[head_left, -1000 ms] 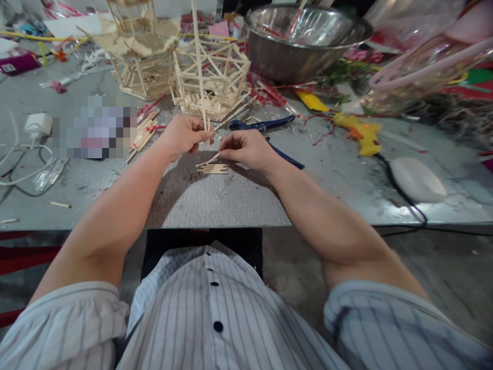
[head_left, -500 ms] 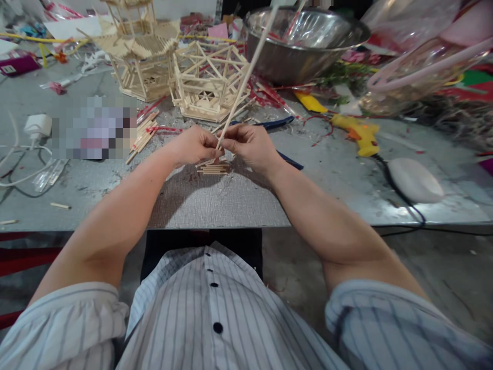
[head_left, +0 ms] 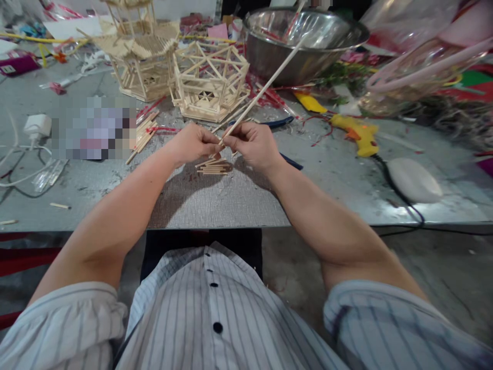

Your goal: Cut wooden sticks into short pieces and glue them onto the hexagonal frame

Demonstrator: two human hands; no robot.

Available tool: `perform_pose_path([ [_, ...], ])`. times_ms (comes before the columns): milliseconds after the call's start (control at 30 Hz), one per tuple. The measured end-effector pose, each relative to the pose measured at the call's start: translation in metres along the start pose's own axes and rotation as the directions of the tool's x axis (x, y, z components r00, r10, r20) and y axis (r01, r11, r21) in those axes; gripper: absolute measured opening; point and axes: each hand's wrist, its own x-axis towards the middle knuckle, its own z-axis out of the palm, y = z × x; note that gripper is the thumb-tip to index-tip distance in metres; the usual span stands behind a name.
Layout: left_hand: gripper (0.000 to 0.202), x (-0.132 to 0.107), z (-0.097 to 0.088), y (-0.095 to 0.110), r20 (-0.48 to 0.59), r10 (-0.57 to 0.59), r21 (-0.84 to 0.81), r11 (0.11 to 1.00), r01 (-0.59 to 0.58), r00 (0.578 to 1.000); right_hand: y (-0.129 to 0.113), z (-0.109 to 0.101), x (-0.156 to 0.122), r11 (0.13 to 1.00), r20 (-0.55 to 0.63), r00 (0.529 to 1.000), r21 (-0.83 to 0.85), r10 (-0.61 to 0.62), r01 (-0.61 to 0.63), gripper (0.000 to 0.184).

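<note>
A long thin wooden stick (head_left: 265, 87) slants up and to the right from between my two hands. My right hand (head_left: 254, 146) pinches it near its lower end with thumb and fingers. My left hand (head_left: 194, 144) is closed at that same end, its fingertips meeting those of the right; the exact contact is partly hidden. Just below my hands lies a small pile of short cut sticks (head_left: 213, 167) on the table. Behind them stands a hexagonal stick frame (head_left: 210, 82), beside a taller tiered stick pagoda (head_left: 142, 56).
A steel bowl (head_left: 304, 49) sits at the back. To the right are a yellow glue gun (head_left: 356, 133), its black cord and a white oval object (head_left: 414, 180). Blue-handled pliers (head_left: 277, 123) lie behind my right hand. More sticks (head_left: 144, 133) and a white charger (head_left: 38, 127) are leftward.
The long stick has tilted from steep to a lower slant, its upper end swinging right and down. Both hands stay in nearly the same place.
</note>
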Motion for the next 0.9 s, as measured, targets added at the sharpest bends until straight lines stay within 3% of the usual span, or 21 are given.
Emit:
perform_pose_path([
  [167,0.012,0.004,0.005,-0.004,-0.032,0.038,-0.004,0.999,-0.038,0.999,0.005,0.003,-0.002,0.998,-0.027,0.998,-0.010,-0.062,0.062,0.034],
  [333,0.012,0.010,0.008,-0.011,-0.178,0.044,-0.154,0.985,-0.072,0.983,0.008,0.000,-0.003,0.975,-0.076,0.980,-0.143,-0.181,0.169,0.053],
  [500,0.006,0.023,0.008,-0.034,-0.309,0.133,-0.096,0.981,-0.170,0.942,0.009,-0.003,-0.003,0.899,-0.041,0.968,-0.382,-0.249,0.215,0.027],
  [667,0.010,0.032,0.009,-0.059,-0.241,0.234,0.112,0.971,-0.213,0.942,0.016,-0.005,-0.002,0.878,-0.059,0.971,-0.442,-0.233,0.184,0.016],
  [900,0.010,0.030,0.009,-0.065,-0.212,0.274,0.212,0.950,-0.229,0.938,0.012,-0.004,-0.003,0.863,-0.044,0.981,-0.483,-0.190,0.145,0.012],
])
